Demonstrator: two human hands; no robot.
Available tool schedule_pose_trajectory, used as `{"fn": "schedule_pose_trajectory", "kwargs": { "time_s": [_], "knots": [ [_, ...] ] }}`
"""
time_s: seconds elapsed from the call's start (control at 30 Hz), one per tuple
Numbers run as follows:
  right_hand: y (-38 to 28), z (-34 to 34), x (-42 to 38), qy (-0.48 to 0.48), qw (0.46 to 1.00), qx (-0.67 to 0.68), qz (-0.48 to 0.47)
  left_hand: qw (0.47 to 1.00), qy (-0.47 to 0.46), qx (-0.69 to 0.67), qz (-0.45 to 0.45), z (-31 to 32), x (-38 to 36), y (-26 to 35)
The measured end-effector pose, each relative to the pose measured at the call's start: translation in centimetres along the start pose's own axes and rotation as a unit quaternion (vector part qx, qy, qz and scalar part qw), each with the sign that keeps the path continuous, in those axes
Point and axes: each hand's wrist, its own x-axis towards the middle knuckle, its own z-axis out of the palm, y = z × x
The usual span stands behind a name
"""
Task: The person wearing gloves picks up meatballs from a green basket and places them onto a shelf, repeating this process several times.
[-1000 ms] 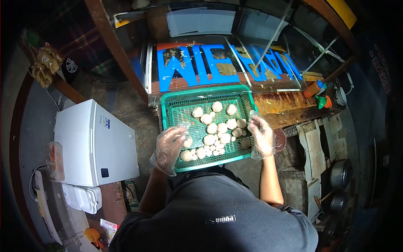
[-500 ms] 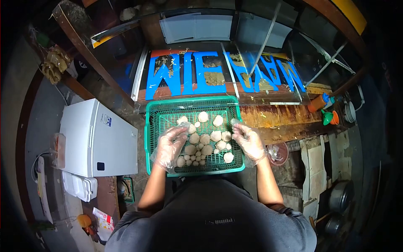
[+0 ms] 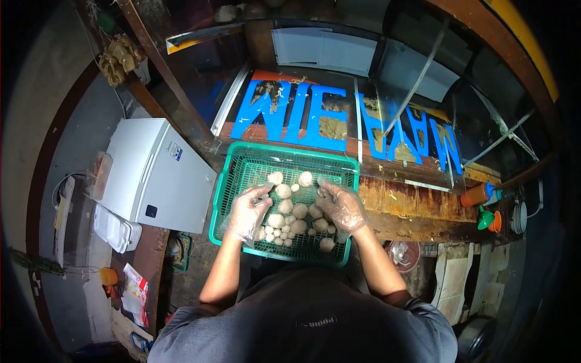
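Note:
A green plastic mesh basket (image 3: 242, 163) sits in front of me and holds several pale round balls (image 3: 283, 191) of different sizes. Both my hands wear thin clear plastic gloves and are inside the basket. My left hand (image 3: 248, 212) rests over the balls at the basket's left side, fingers spread and bent. My right hand (image 3: 340, 207) lies over the balls at the right side, fingers curled toward them. I cannot tell whether either hand grips a ball.
A white chest box (image 3: 154, 175) stands left of the basket, with white foam containers (image 3: 115, 228) beside it. Behind the basket runs a glass pane with blue letters (image 3: 315, 118). An orange bottle (image 3: 475, 195) and a green-orange funnel (image 3: 489, 221) sit at right.
Both hands have come inward from the basket's sides onto the balls. The balls have shifted toward the basket's middle, and my view has swung so the basket appears tilted.

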Motion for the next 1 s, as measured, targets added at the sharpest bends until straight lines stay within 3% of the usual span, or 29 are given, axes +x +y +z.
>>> {"fn": "schedule_pose_trajectory", "kwargs": {
  "time_s": [0.1, 0.13, 0.23, 0.43, 0.53, 0.63, 0.87, 0.9, 1.0],
  "knots": [
    [-1.5, 0.3, 0.7, -0.018, 1.0, -0.016, 0.012, 0.999, -0.01, 0.051, 0.012, -0.8, 1.7, -1.5],
    [-0.8, 1.3, 1.0, 0.021, 0.996, -0.062, -0.059, 0.999, -0.009, 0.049, 0.02, -0.9, 2.4, -1.9],
    [0.3, 3.8, 2.5, 0.029, 0.996, -0.057, -0.057, 0.992, -0.052, 0.114, 0.018, -1.4, 3.8, -2.0],
    [-1.9, 5.6, 4.4, -0.022, 0.996, -0.085, 0.018, 0.99, -0.089, 0.107, 0.037, -1.6, 6.5, -3.9],
    [-2.1, 7.2, 4.7, 0.045, 0.998, -0.048, -0.018, 0.987, -0.101, 0.11, 0.059, -1.9, 7.4, -4.9],
    [-2.6, 7.5, 5.2, 0.011, 0.998, -0.028, 0.055, 0.978, -0.113, 0.145, 0.102, -1.7, 8.5, -6.2],
    [-2.4, 9.2, 6.4, 0.025, 0.998, -0.004, 0.053, 0.983, -0.14, 0.109, 0.048, -1.4, 9.2, -6.4],
    [-2.6, 9.2, 6.6, 0.023, 0.998, -0.005, 0.059, 0.985, -0.147, 0.067, 0.055, -0.4, 10.0, -9.1],
    [-1.8, 10.5, 7.0, 0.055, 0.997, 0.014, 0.043, 0.985, -0.145, 0.048, 0.082, -0.1, 10.2, -9.6]
  ]
}}
